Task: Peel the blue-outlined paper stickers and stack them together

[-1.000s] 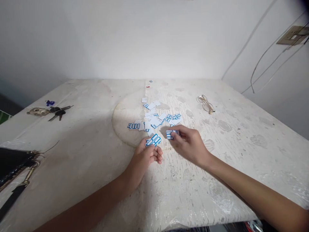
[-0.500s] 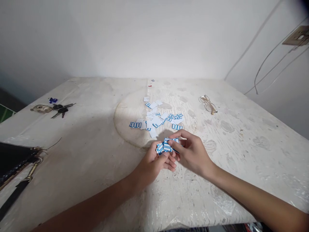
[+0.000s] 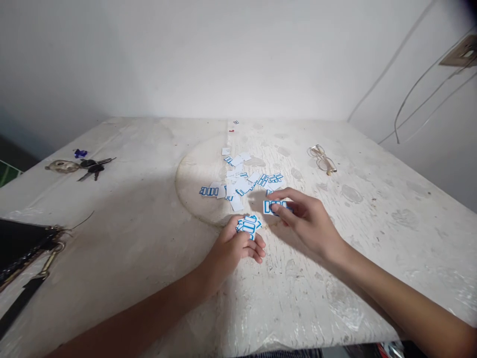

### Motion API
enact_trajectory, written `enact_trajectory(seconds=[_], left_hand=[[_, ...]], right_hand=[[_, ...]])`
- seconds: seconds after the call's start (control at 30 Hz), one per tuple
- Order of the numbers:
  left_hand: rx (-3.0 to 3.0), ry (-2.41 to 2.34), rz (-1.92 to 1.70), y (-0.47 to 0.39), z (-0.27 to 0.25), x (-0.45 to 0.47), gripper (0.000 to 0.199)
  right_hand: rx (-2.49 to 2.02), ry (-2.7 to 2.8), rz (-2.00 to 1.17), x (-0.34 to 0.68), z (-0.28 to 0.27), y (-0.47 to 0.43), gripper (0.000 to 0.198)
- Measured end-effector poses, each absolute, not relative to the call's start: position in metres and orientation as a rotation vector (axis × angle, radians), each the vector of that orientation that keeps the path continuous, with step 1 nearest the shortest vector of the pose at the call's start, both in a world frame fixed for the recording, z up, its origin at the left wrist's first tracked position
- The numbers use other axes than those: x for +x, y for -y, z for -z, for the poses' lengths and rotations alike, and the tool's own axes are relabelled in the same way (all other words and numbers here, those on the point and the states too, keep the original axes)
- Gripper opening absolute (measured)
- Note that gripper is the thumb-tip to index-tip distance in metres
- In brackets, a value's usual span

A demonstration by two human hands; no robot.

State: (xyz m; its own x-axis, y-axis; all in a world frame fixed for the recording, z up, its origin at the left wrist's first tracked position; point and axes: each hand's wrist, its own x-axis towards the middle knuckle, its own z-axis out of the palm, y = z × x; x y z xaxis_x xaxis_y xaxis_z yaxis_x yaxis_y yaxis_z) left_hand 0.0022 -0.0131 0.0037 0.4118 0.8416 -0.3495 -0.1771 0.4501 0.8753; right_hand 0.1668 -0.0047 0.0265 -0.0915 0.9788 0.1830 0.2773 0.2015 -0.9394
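Several small white paper cutouts with blue outlines (image 3: 249,225) lie stacked in my left hand (image 3: 238,243), under the thumb, with the fingers curled beneath. My right hand (image 3: 307,216) pinches one more cutout (image 3: 275,207) between thumb and fingertips, apart from the left hand and just above the table. Beyond both hands a loose pile of similar cutouts (image 3: 240,186) is spread on the table, some showing plain white backs and others blue shapes. I cannot make out exactly what the blue outlines depict.
Eyeglasses (image 3: 322,160) rest at the right of the plastic-covered table (image 3: 149,238). Keys (image 3: 95,166) with a fob and a small blue item (image 3: 80,153) lie at the left. A black bag (image 3: 22,251) with a strap sits at the left edge. Cables (image 3: 410,94) hang from a wall outlet.
My right hand has moved away from the left, slightly up and to the right, with one cutout in its pinch. The stack stays in my left hand.
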Motion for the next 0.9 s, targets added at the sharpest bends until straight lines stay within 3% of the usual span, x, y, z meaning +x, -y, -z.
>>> enact_trajectory(seconds=[0.2, 0.37, 0.53, 0.8, 0.9], left_hand=[[0.923, -0.893, -0.718, 0.014, -0.002, 0.003, 0.021], [1.023, -0.872, -0.674, 0.017, 0.004, 0.002, 0.018], [1.158, -0.877, -0.631, 0.021, 0.001, 0.001, 0.005], [1.427, -0.979, -0.671, 0.019, -0.009, -0.005, 0.013], [1.734, -1.162, -0.619, 0.012, -0.016, -0.011, 0.018]], right_hand=[[-1.086, 1.764, -1.007, 0.168, -0.022, 0.007, 0.013], [-1.078, 1.979, -0.842, 0.164, -0.016, 0.008, 0.017], [-1.067, 1.994, -0.823, 0.162, -0.014, 0.011, 0.018], [-1.047, 1.935, -1.016, 0.164, -0.018, 0.007, 0.023], [-1.073, 1.903, -0.89, 0.163, -0.013, 0.004, 0.017]])
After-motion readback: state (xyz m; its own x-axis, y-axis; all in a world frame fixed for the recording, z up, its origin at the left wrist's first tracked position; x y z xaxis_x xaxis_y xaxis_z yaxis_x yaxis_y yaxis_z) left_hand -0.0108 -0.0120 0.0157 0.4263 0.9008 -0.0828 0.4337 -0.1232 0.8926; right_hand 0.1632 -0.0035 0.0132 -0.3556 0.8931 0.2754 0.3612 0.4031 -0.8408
